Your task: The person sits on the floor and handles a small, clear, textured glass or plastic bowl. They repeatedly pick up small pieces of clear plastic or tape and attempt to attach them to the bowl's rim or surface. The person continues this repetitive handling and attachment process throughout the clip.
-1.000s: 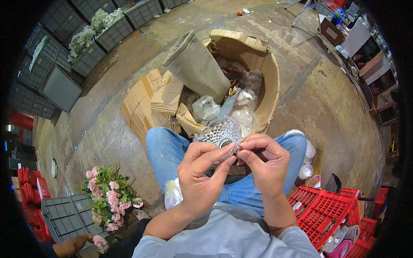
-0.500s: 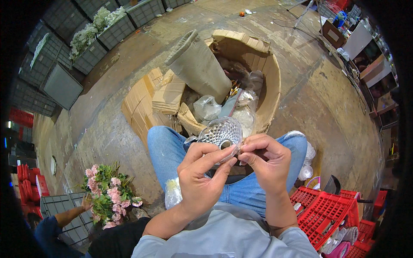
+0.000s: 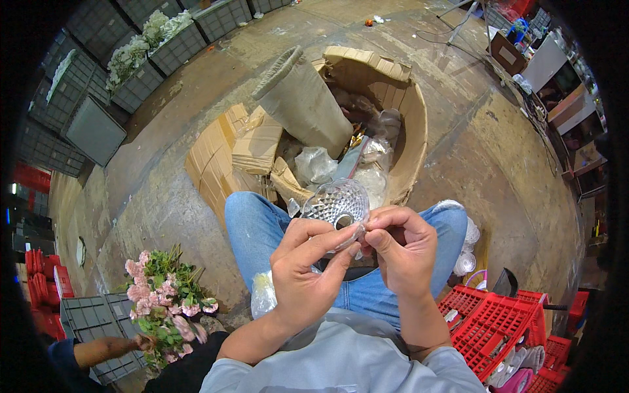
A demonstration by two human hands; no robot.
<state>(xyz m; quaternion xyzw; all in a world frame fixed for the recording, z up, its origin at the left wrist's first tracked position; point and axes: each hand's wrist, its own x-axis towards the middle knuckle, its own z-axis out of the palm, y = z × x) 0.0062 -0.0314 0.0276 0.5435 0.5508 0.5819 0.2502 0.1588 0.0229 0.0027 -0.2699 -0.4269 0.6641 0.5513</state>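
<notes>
A clear, diamond-faceted dish (image 3: 337, 198) with a round hole in its middle tilts up over my lap. My left hand (image 3: 306, 262) pinches its near rim between thumb and fingers. My right hand (image 3: 401, 245) is closed in a pinch at the same rim, its fingertips against those of my left hand. A small shiny, clear bit shows between the fingertips; whether it is plastic film or part of the dish I cannot tell. A crumpled clear plastic bag (image 3: 264, 295) lies by my left thigh.
Ahead stands a torn round cardboard container (image 3: 414, 131) with plastic bags and a tall grey cylinder (image 3: 304, 98) in it. Flattened cardboard (image 3: 213, 157) lies beside it. Red plastic crates (image 3: 488, 327) stand at right. At left, another person's hand (image 3: 141, 342) holds pink flowers (image 3: 164, 291).
My right hand has shifted slightly left and down, its fingers still pinched at the rim. The dish has tilted a little. The other person's hand has moved down, and the pink flowers have shifted.
</notes>
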